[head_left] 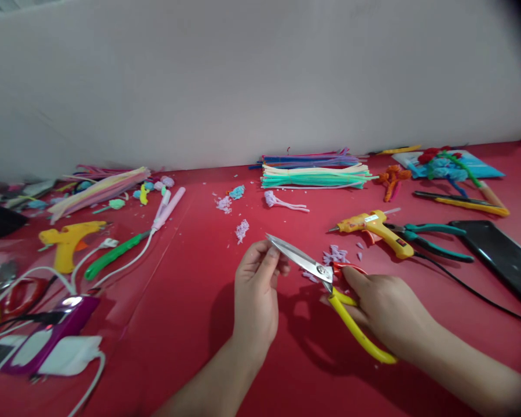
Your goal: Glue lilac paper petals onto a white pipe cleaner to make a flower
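My right hand (386,307) grips a pair of scissors (301,259) with one yellow and one red handle. Their silver blades point up and left, toward the fingertips of my left hand (258,289). That hand is closed in a pinch right at the blade tips; whatever lies between its fingers is too small or hidden. Small lilac clippings (336,255) lie on the table just behind the scissors. Farther back rests a lilac fuzzy piece with stems (284,201), and left of it a little heap of lilac bits (242,230).
Bundles of pipe cleaners (316,176) lie along the white wall. To the right are a yellow glue gun (373,223), teal-handled pliers (438,240) and a black phone (495,255). On the left, another glue gun (67,243), a green-handled tool (113,258) and a purple power strip (54,336) with cables.
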A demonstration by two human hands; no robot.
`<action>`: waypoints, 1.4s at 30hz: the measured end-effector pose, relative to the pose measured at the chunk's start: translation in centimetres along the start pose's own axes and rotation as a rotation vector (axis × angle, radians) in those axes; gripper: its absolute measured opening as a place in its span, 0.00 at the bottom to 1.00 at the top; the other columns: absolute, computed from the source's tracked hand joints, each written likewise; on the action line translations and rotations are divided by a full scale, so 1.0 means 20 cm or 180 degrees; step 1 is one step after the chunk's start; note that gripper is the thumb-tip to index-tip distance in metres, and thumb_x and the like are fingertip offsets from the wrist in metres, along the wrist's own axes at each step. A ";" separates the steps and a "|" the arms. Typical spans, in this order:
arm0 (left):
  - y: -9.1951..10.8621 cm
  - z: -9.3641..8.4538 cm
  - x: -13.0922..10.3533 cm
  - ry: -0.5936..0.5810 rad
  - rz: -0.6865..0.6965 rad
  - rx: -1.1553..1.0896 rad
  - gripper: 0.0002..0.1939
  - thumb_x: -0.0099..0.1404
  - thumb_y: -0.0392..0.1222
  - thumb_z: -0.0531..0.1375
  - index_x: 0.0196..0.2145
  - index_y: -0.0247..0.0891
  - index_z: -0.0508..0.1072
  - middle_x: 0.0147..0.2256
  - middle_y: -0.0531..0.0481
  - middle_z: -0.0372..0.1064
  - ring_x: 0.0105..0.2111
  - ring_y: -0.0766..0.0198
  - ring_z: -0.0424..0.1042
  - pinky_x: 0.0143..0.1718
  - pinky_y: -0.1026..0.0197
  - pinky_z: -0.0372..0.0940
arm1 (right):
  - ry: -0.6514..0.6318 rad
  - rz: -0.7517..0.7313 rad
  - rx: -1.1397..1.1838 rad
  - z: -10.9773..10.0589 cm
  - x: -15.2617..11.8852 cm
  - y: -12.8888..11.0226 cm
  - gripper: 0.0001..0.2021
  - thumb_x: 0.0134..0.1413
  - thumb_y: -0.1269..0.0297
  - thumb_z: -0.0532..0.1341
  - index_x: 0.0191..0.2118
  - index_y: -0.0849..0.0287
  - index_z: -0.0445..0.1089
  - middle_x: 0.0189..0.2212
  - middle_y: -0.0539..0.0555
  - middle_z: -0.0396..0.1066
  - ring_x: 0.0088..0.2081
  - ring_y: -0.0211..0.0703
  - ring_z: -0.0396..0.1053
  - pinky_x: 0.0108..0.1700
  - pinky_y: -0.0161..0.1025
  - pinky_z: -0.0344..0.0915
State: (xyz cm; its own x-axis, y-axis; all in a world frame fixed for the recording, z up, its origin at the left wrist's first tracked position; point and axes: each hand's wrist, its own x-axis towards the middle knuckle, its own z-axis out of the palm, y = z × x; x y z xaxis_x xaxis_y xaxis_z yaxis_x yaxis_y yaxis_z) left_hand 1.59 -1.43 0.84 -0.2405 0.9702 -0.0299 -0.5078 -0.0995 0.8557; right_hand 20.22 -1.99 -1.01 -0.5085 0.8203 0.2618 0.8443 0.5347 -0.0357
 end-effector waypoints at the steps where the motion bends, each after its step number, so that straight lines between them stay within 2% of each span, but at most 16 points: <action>1: 0.00 0.00 0.00 -0.0001 -0.0001 -0.0001 0.03 0.60 0.34 0.59 0.30 0.37 0.72 0.27 0.54 0.67 0.26 0.73 0.63 0.29 0.70 0.60 | -0.0018 0.0014 0.0031 0.00 0.00 0.00 0.14 0.59 0.53 0.47 0.27 0.55 0.55 0.12 0.50 0.64 0.14 0.45 0.64 0.20 0.36 0.39; 4: 0.00 0.00 0.00 0.0025 -0.0042 0.0042 0.02 0.59 0.35 0.59 0.30 0.37 0.72 0.26 0.54 0.68 0.25 0.73 0.64 0.29 0.70 0.60 | -0.0221 0.0180 0.0252 -0.01 0.01 0.00 0.15 0.58 0.52 0.48 0.26 0.55 0.55 0.13 0.50 0.65 0.14 0.43 0.64 0.20 0.35 0.40; 8: 0.01 0.00 0.00 0.0103 -0.0092 0.0321 0.02 0.57 0.37 0.61 0.30 0.37 0.71 0.25 0.54 0.68 0.24 0.73 0.65 0.28 0.69 0.60 | -0.0525 0.0698 0.0656 -0.04 0.04 0.01 0.16 0.54 0.50 0.52 0.25 0.55 0.55 0.14 0.49 0.64 0.17 0.42 0.64 0.20 0.34 0.43; 12: 0.01 -0.02 0.01 0.0054 0.0093 0.0933 0.04 0.57 0.39 0.61 0.30 0.37 0.71 0.23 0.54 0.67 0.23 0.71 0.65 0.27 0.69 0.60 | -0.0587 0.0909 0.0926 -0.06 0.06 0.01 0.13 0.52 0.50 0.55 0.29 0.56 0.60 0.16 0.49 0.65 0.17 0.42 0.63 0.20 0.34 0.45; 16: 0.01 -0.02 0.00 -0.0027 0.0356 0.1754 0.03 0.56 0.39 0.60 0.27 0.38 0.71 0.23 0.54 0.66 0.23 0.69 0.65 0.27 0.67 0.61 | -0.0731 0.0964 0.1677 -0.08 0.08 0.01 0.12 0.53 0.54 0.54 0.27 0.56 0.61 0.18 0.49 0.66 0.19 0.40 0.61 0.21 0.34 0.49; 21: -0.01 0.00 -0.02 -0.0511 0.1001 0.2630 0.03 0.56 0.33 0.59 0.25 0.38 0.70 0.25 0.53 0.66 0.26 0.67 0.65 0.30 0.65 0.61 | -0.0480 0.1250 0.2807 -0.09 0.09 -0.01 0.10 0.51 0.57 0.56 0.29 0.59 0.63 0.21 0.49 0.64 0.23 0.37 0.60 0.22 0.32 0.53; 26: -0.06 0.03 -0.06 -0.1204 0.1016 0.3096 0.06 0.54 0.30 0.57 0.24 0.38 0.69 0.23 0.53 0.65 0.23 0.68 0.63 0.26 0.66 0.59 | -0.0312 0.1389 0.3661 -0.07 0.10 -0.04 0.07 0.49 0.61 0.58 0.30 0.59 0.63 0.23 0.47 0.63 0.26 0.36 0.60 0.27 0.32 0.57; 30: -0.08 0.04 -0.08 -0.1446 0.1087 0.3189 0.07 0.53 0.28 0.55 0.23 0.38 0.67 0.22 0.53 0.64 0.23 0.68 0.62 0.26 0.66 0.58 | -0.0208 0.1485 0.3540 -0.05 0.10 -0.04 0.06 0.48 0.64 0.57 0.26 0.59 0.60 0.20 0.45 0.57 0.22 0.33 0.56 0.23 0.31 0.53; 33: -0.07 0.04 -0.08 -0.1484 0.1208 0.3282 0.08 0.53 0.27 0.54 0.23 0.39 0.67 0.22 0.53 0.64 0.23 0.68 0.62 0.27 0.65 0.58 | -0.0080 0.1677 0.3635 -0.07 0.10 -0.02 0.06 0.48 0.63 0.57 0.26 0.59 0.60 0.16 0.43 0.54 0.17 0.31 0.52 0.19 0.30 0.50; 36: -0.06 0.03 -0.07 -0.1401 0.1212 0.3344 0.08 0.54 0.28 0.54 0.23 0.39 0.67 0.23 0.53 0.64 0.24 0.67 0.63 0.28 0.65 0.58 | -0.0337 0.1836 0.3834 -0.10 0.10 -0.02 0.08 0.49 0.62 0.56 0.25 0.58 0.58 0.13 0.42 0.55 0.14 0.30 0.51 0.16 0.29 0.47; 39: -0.06 0.01 -0.06 -0.1282 0.1194 0.3411 0.07 0.54 0.29 0.55 0.23 0.39 0.67 0.23 0.53 0.64 0.25 0.67 0.63 0.28 0.65 0.58 | -0.0512 0.1730 0.3855 -0.11 0.10 -0.01 0.12 0.49 0.59 0.58 0.23 0.57 0.56 0.12 0.42 0.52 0.14 0.30 0.51 0.16 0.29 0.47; 42: -0.07 -0.01 -0.04 -0.1209 0.1277 0.3461 0.07 0.54 0.29 0.55 0.24 0.39 0.67 0.24 0.53 0.65 0.25 0.66 0.64 0.29 0.64 0.58 | -0.0537 0.1460 0.3483 -0.09 0.11 0.01 0.14 0.48 0.55 0.59 0.24 0.58 0.57 0.15 0.43 0.54 0.18 0.32 0.53 0.18 0.30 0.49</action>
State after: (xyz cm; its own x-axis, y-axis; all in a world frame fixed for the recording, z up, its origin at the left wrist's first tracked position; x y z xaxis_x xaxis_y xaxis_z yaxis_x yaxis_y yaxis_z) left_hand 2.37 -2.11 -0.35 0.1285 0.9341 0.3331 0.5480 -0.3468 0.7612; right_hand 19.60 -0.43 1.36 -0.2825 0.9522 -0.1165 0.4024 0.0074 -0.9154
